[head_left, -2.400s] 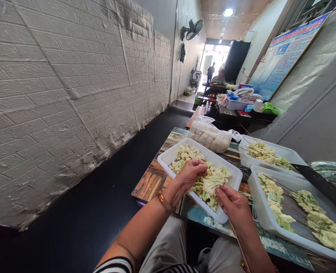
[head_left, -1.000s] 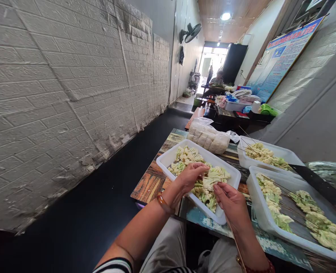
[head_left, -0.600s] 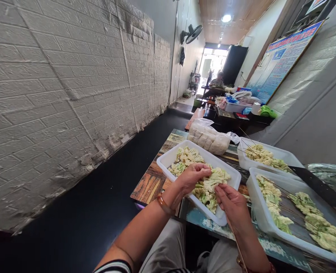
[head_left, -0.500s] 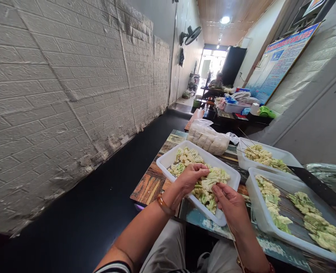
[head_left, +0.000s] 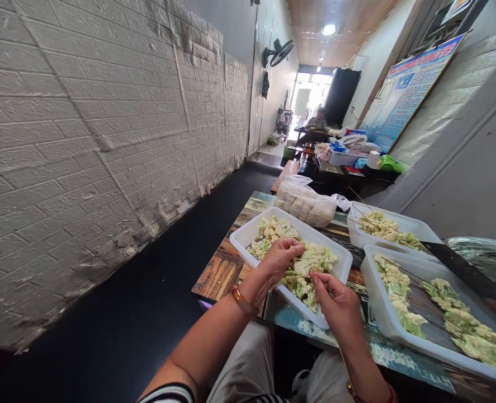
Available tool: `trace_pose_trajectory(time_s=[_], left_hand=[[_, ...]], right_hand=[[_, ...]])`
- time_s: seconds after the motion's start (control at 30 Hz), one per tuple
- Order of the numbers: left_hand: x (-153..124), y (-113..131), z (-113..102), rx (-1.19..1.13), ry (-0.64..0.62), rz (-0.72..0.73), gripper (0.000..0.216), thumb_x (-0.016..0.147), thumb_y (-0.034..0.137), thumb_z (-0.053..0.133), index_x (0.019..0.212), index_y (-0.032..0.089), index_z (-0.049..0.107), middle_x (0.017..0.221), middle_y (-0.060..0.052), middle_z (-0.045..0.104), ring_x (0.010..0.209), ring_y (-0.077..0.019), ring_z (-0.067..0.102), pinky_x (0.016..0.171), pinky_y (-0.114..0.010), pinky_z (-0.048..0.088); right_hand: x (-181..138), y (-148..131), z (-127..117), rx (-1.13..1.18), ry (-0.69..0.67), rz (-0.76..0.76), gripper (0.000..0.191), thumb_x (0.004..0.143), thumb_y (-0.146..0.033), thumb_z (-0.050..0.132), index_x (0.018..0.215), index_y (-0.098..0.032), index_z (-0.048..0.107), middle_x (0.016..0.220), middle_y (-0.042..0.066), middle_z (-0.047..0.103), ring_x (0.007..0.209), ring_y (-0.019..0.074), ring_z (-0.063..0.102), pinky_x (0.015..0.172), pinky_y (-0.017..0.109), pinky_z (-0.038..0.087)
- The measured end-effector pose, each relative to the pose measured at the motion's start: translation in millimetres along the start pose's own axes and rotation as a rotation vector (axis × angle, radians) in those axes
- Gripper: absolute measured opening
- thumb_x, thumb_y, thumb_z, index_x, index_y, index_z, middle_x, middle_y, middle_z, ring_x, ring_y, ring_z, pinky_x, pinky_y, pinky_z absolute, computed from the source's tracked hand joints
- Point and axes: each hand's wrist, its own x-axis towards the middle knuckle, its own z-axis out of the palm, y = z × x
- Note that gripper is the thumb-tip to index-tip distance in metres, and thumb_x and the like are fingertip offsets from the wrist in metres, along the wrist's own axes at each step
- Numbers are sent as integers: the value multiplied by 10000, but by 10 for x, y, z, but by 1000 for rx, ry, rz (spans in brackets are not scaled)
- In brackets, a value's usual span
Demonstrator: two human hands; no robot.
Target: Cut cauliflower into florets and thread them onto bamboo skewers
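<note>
Over a white plastic tub (head_left: 241, 242) of cut cauliflower, my two hands work close together. My left hand (head_left: 280, 259) is closed in a pinch at the edge of a pale cauliflower floret (head_left: 308, 263). Just to the right and nearer to me, my right hand (head_left: 336, 299) has thumb and fingers pinched around a thin skewer (head_left: 345, 362), whose lower part runs back under the wrist. The skewer's tip is hidden by the fingers and the floret. More florets (head_left: 278, 226) lie in the tub behind my left hand.
At right, two white tubs (head_left: 376, 313) (head_left: 354, 235) hold skewered cauliflower (head_left: 478, 330). Behind the near tub sits a clear bag of pale round items (head_left: 306, 204). A wooden-patterned table (head_left: 218, 274) carries them. Further off, a person (head_left: 320, 118) sits beyond a cluttered table. A brick-patterned wall (head_left: 105, 112) stands left.
My right hand has shifted slightly left, and less of the skewer shows below it. My left hand stays almost in place at the floret. The whole view has drifted slightly.
</note>
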Motion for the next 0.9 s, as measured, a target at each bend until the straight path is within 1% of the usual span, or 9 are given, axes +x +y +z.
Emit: trace_pose_trajectory(time_s=[0.1,0.17,0.27,0.33,0.37,0.5,0.63,0.73,0.9], left_hand=[[18,-24,-10,23,-5,13,323,601,384,779,623,120,594,581,34,500,533,-50,396,539,-215,258],[20,-10,-11,-3,-14,-8,343,610,422,775,656,121,616,591,27,510,538,-59,421,538,-215,278],[7,54,-10,-150,-7,-54,435,672,540,701,827,134,668,676,-4,559,590,-92,501,571,-228,360],[-4,95,-13,-243,17,-48,490,714,586,641,934,150,670,761,-26,593,636,-111,543,611,-250,412],[-6,108,-16,-265,25,-34,493,729,589,625,954,152,667,788,-34,602,651,-116,553,628,-258,427],[6,113,-25,-232,15,-9,470,778,563,589,947,131,665,804,-56,619,684,-124,567,678,-268,452],[31,108,-8,-202,26,-14,458,790,550,582,934,124,666,784,-57,622,683,-121,564,695,-260,457],[43,112,15,-179,49,-8,442,785,539,593,912,122,665,767,-55,620,674,-119,561,683,-250,456],[54,104,41,-153,98,20,429,766,522,622,909,120,656,745,-44,610,635,-106,552,641,-235,452]], right_hand=[[16,35,0,7,-13,-14,422,776,-566,580,833,-180,742,525,12,600,483,152,525,442,234,360],[28,71,-7,55,-39,10,434,776,-572,582,858,-173,731,516,-2,568,457,135,489,431,231,349],[40,125,-33,216,-47,85,462,767,-575,607,937,-157,710,528,-26,534,432,109,446,421,226,344],[40,146,-61,349,-26,113,459,756,-563,636,948,-151,703,542,-32,528,431,95,432,420,220,342],[36,149,-75,412,-12,115,445,750,-553,650,936,-152,702,544,-34,524,431,89,423,417,217,335],[15,111,-130,625,37,109,385,733,-517,685,876,-159,696,525,-43,491,428,73,365,395,207,277],[3,61,-176,751,43,129,361,708,-500,718,816,-159,670,515,-54,466,426,61,333,394,204,234],[-2,46,-208,792,22,128,363,715,-512,709,770,-159,643,506,-61,439,423,56,311,395,208,215],[-26,50,-252,792,10,131,388,725,-534,690,787,-155,640,502,-66,414,418,53,290,402,213,189]])
